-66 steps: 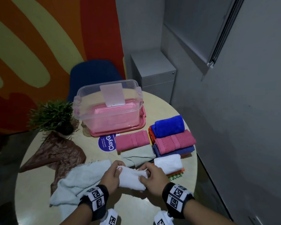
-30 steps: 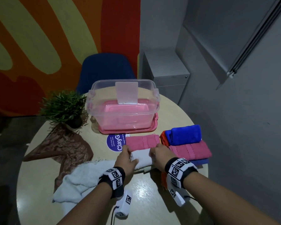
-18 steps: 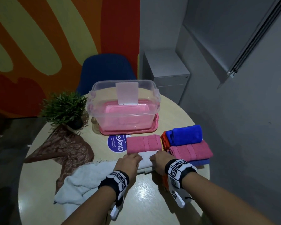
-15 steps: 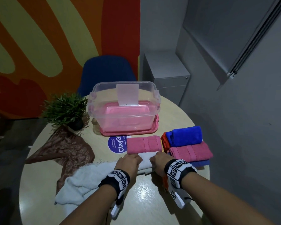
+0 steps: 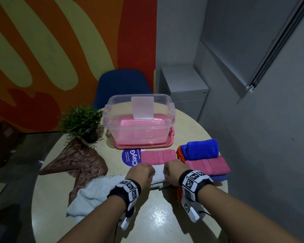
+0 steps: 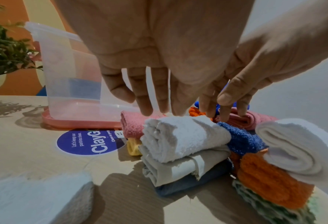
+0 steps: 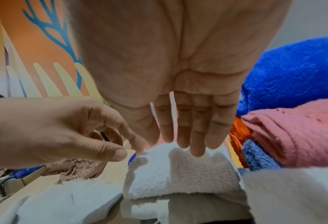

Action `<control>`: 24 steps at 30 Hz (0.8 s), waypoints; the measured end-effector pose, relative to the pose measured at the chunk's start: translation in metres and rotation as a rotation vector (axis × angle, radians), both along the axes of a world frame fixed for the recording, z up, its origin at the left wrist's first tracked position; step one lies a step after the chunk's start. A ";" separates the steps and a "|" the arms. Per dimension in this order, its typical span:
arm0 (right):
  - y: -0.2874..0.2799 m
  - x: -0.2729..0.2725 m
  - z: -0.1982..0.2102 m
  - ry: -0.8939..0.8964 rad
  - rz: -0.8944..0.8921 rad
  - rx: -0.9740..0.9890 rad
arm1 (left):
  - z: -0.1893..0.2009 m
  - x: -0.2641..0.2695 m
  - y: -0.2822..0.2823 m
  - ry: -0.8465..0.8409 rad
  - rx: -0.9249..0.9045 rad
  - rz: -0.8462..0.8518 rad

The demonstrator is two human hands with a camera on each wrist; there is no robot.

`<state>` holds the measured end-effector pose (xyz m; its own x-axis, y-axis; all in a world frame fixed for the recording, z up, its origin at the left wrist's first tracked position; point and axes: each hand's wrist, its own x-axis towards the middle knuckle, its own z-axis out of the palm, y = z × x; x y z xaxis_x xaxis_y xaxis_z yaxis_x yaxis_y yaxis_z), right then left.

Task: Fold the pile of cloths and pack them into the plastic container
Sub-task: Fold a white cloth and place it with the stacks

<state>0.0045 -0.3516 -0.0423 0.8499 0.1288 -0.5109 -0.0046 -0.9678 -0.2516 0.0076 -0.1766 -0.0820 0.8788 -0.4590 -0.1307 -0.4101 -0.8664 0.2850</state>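
A folded white cloth [image 5: 158,174] lies on top of a beige and a blue-grey folded cloth [image 6: 178,168]. My left hand [image 5: 141,172] and right hand [image 5: 174,171] are over its two ends. The left wrist view shows the left fingers [image 6: 151,104] straight and pointing down at the cloth's far edge. In the right wrist view the right fingertips [image 7: 195,150] rest on the white cloth [image 7: 178,174]. Neither hand holds anything. The clear plastic container [image 5: 123,127] stands behind on its pink lid. An unfolded white towel [image 5: 93,192] lies to the left.
Folded pink [image 5: 157,156], blue [image 5: 202,151] and pink [image 5: 207,165] cloths lie ahead and to the right. A white roll tops an orange stack [image 6: 274,181]. A brown patterned cloth [image 5: 77,163] and a potted plant [image 5: 81,120] are on the left. A blue chair [image 5: 121,85] stands behind the round table.
Both hands carried the folded white cloth forward from the table's near edge and set it on the beige stack. In the last half second they have hardly moved.
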 end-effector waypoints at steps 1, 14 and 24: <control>0.002 -0.003 0.001 -0.028 -0.005 0.015 | 0.002 -0.002 0.000 -0.002 -0.008 0.011; 0.071 -0.035 -0.015 -0.056 0.038 0.083 | -0.019 -0.020 0.104 0.113 0.170 0.223; 0.147 -0.060 -0.073 0.068 0.099 0.221 | -0.067 -0.037 0.194 0.385 0.234 0.010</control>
<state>-0.0555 -0.2044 -0.1150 0.7924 0.3248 -0.5163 0.0637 -0.8859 -0.4594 -0.0297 0.0178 -0.1487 0.7503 -0.3701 -0.5478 -0.3038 -0.9290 0.2114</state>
